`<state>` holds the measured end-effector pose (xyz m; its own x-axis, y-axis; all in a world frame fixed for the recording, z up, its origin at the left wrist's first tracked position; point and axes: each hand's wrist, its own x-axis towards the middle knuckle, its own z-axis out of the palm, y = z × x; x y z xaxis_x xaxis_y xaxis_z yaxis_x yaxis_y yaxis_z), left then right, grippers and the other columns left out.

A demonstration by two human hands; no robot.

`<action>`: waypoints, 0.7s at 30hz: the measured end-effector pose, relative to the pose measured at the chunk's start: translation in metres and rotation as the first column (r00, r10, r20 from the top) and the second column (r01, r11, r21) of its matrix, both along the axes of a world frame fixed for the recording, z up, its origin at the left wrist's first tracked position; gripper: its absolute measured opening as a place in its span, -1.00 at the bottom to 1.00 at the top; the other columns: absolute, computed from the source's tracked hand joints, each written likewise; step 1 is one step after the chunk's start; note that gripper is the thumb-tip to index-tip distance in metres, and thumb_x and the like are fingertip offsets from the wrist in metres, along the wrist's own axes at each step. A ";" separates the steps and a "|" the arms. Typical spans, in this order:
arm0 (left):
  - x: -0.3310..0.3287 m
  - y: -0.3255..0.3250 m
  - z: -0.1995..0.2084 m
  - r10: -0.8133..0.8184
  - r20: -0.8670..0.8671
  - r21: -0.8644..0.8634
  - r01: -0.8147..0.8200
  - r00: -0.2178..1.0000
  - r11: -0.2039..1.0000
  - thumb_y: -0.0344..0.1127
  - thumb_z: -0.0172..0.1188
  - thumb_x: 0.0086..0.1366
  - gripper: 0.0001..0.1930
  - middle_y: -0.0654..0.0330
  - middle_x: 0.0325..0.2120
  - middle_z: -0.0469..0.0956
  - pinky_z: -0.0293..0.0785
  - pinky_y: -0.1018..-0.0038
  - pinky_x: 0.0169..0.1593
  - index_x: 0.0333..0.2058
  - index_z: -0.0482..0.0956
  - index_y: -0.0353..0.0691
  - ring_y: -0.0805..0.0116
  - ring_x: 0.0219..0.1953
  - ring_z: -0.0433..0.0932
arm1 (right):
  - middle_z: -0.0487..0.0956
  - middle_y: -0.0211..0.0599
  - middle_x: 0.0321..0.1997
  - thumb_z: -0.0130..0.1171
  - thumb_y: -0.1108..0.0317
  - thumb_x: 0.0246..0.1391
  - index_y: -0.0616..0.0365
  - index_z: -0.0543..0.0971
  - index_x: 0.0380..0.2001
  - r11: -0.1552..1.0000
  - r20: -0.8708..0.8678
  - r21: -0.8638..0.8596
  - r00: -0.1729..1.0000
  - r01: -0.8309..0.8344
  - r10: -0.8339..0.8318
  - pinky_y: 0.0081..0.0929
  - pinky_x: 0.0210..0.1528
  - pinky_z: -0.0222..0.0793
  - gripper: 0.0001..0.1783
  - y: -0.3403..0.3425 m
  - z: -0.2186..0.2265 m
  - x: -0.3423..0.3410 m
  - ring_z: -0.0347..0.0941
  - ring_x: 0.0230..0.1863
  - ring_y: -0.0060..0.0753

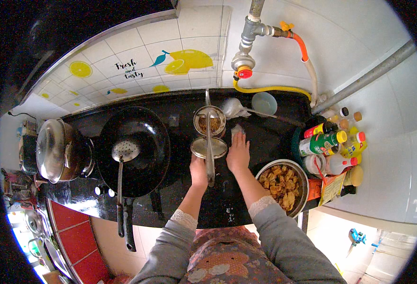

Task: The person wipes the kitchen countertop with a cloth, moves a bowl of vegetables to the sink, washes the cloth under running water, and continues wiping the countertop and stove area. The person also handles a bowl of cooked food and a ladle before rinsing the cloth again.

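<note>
My left hand (198,171) is closed at the near rim of a shallow round metal dish (200,146); its fingertips are hidden beneath it. Just beyond the dish stands a metal bowl holding brown bits (202,124). A long metal handle (210,165) runs across both, toward me. My right hand (238,152) lies flat on the black counter, fingers stretched out, right of the dish. Its fingertips rest on a crumpled whitish cloth or tissue (237,128). Beyond them lies a white plastic bag (234,108), beside a pale bowl (264,103).
Left stands a black wok (149,142) with a slotted skimmer (125,150) in it, handles overhanging the front edge. A lidded pot (57,151) stands farther left. By my right forearm is a bowl of browned food pieces (280,185); several bottles (322,143) crowd the right corner.
</note>
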<state>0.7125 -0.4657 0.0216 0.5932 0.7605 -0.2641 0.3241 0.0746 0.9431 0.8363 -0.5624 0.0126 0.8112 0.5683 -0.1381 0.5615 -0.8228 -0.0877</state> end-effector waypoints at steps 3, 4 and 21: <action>-0.005 -0.012 -0.008 -0.032 -0.062 0.248 0.046 0.998 0.968 -0.48 0.12 0.21 -0.65 -0.07 0.01 0.44 0.49 0.18 0.00 0.00 0.46 -0.30 -0.08 -0.01 0.48 | -0.07 -0.03 0.48 -0.09 0.30 0.26 0.33 0.05 0.34 0.995 -0.098 0.089 0.993 -0.050 0.059 -0.12 0.47 -0.26 -0.34 -0.014 0.014 -0.046 -0.21 0.50 -0.05; -0.006 -0.014 -0.020 0.088 0.132 0.058 -0.097 0.987 0.994 -0.48 0.11 0.21 -0.67 -0.07 0.00 0.43 0.49 0.19 0.01 -0.02 0.48 -0.32 -0.09 0.00 0.47 | -0.08 -0.02 0.48 -0.08 0.31 0.25 0.34 0.06 0.34 0.991 -0.113 0.101 0.989 -0.085 0.096 -0.10 0.47 -0.25 -0.34 -0.018 0.017 -0.061 -0.22 0.50 -0.04; 0.033 -0.075 0.028 -0.042 -0.260 0.455 0.160 0.965 0.876 -0.39 0.14 0.18 -0.87 -0.03 -0.42 0.57 0.51 0.15 -0.18 -0.40 0.58 -0.35 -0.03 -0.27 0.53 | 0.08 -0.02 0.44 -0.04 0.09 0.15 0.16 0.08 0.36 0.979 -0.174 -0.001 0.964 -0.202 0.199 -0.08 0.45 -0.19 -0.24 -0.051 -0.005 -0.111 -0.04 0.45 0.00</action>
